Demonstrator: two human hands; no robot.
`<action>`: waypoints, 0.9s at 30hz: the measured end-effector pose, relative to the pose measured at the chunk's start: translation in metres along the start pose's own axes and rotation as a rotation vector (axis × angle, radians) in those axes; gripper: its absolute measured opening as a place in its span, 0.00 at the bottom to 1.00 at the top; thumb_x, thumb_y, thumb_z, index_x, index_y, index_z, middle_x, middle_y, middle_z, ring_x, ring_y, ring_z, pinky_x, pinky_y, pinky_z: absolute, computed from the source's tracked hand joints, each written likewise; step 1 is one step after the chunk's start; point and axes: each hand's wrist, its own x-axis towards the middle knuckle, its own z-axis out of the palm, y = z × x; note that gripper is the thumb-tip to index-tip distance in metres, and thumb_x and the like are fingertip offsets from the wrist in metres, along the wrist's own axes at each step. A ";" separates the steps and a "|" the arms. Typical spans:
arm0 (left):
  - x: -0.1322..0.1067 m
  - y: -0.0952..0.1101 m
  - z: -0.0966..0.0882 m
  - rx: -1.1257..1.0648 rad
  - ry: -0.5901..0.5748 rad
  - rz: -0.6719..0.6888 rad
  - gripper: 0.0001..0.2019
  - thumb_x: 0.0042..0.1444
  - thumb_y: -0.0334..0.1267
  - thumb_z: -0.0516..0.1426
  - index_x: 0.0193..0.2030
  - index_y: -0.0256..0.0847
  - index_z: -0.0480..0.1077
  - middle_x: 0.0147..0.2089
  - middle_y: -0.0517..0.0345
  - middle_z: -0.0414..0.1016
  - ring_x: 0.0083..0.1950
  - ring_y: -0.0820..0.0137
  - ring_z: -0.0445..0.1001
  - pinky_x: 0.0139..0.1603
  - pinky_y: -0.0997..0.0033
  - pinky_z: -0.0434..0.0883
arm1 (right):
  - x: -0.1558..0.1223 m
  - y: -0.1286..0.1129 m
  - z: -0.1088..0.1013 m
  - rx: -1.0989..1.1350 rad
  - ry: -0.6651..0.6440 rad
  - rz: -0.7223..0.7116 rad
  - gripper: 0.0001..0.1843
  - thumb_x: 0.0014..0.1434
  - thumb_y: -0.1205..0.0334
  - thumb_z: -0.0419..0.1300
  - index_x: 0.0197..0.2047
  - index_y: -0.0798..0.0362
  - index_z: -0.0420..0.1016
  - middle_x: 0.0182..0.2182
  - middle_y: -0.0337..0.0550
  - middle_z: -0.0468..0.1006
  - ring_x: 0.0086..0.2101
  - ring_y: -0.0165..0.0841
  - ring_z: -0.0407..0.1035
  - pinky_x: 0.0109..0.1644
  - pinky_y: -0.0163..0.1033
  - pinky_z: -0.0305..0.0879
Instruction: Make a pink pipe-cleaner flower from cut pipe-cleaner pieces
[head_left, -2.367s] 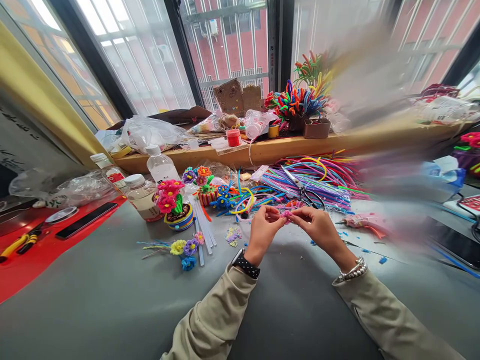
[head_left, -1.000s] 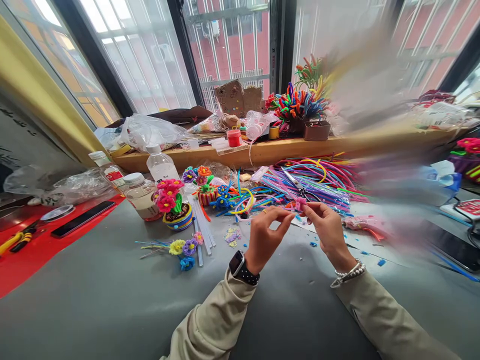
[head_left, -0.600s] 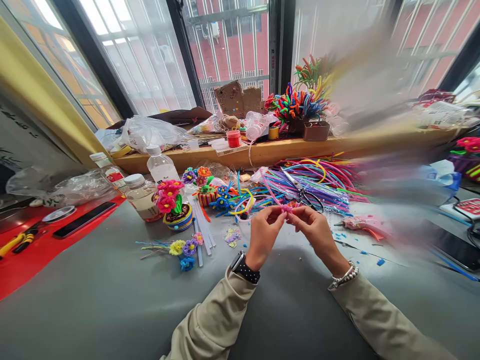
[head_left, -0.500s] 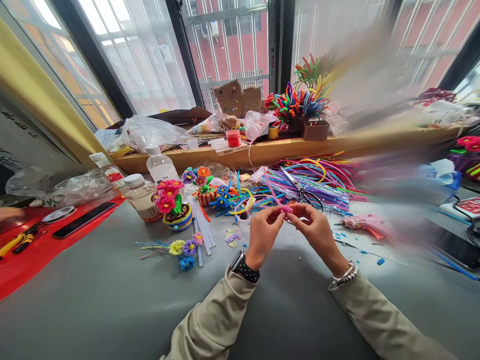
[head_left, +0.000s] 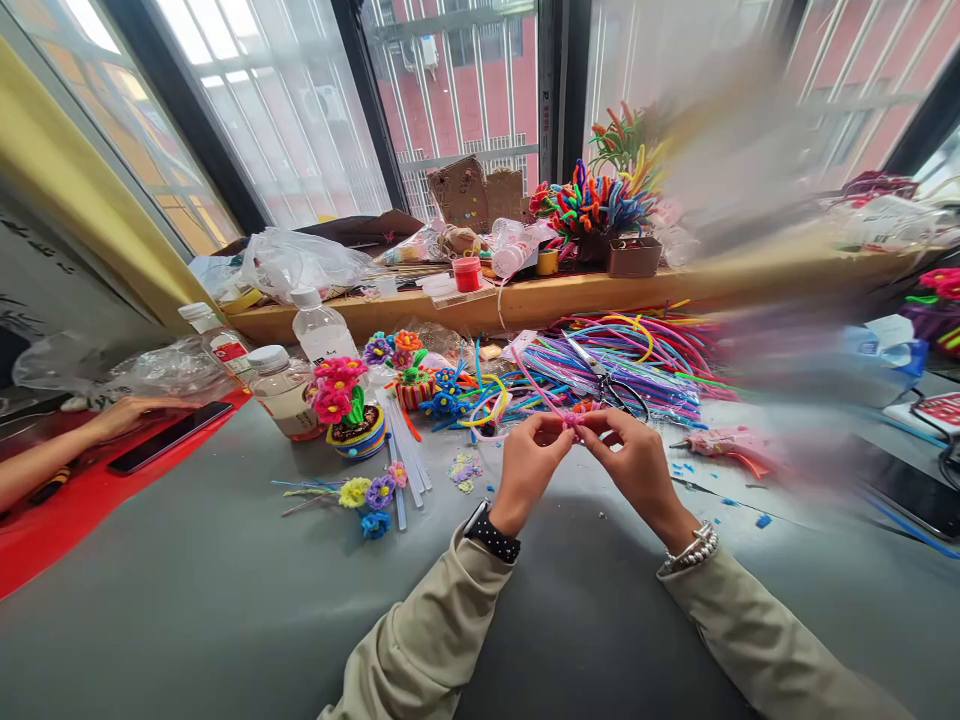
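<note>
A pink pipe cleaner (head_left: 571, 420), bunched into small loops, is pinched between the fingertips of both hands. My left hand (head_left: 529, 465) grips it from the left, and my right hand (head_left: 631, 462) from the right. A loose pink end sticks up and to the left from the bunch. Fingers hide part of its shape. Just behind my right hand lie black-handled scissors (head_left: 609, 380) on a heap of colourful pipe cleaners (head_left: 660, 350). A pink glue gun (head_left: 724, 446) rests to the right of my right hand.
To the left lie finished pipe cleaner flowers (head_left: 379, 491), clear glue sticks (head_left: 409, 450) and a small flower pot (head_left: 355, 436). Bottles (head_left: 281, 395) stand behind. A co-worker's hand (head_left: 120, 418) reaches over a red mat (head_left: 150, 490) beside a phone (head_left: 171, 438). A blur covers the right side.
A co-worker's hand and forearm have come further in from the left, over the red mat. My hands stay nearly in place, still pinching the pink bunch; its loose end leans slightly more left.
</note>
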 end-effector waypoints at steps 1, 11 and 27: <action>0.000 0.000 0.000 -0.032 -0.008 -0.008 0.06 0.43 0.34 0.57 0.30 0.35 0.69 0.30 0.54 0.74 0.33 0.70 0.73 0.37 0.69 0.71 | 0.000 0.000 0.000 -0.003 -0.002 -0.003 0.07 0.52 0.61 0.55 0.32 0.55 0.71 0.29 0.44 0.75 0.27 0.31 0.68 0.29 0.36 0.66; -0.001 0.000 0.001 -0.178 0.011 -0.091 0.07 0.42 0.35 0.59 0.29 0.33 0.70 0.28 0.54 0.74 0.30 0.71 0.74 0.36 0.68 0.72 | -0.002 0.004 0.001 -0.074 0.002 -0.130 0.04 0.53 0.65 0.54 0.30 0.54 0.70 0.27 0.42 0.73 0.25 0.29 0.66 0.27 0.35 0.64; -0.003 0.006 -0.001 0.127 -0.006 0.015 0.07 0.44 0.35 0.56 0.30 0.34 0.71 0.30 0.51 0.75 0.33 0.68 0.74 0.35 0.70 0.70 | 0.000 0.003 0.000 -0.105 -0.022 -0.230 0.06 0.54 0.66 0.53 0.36 0.53 0.69 0.32 0.44 0.72 0.28 0.30 0.66 0.31 0.36 0.67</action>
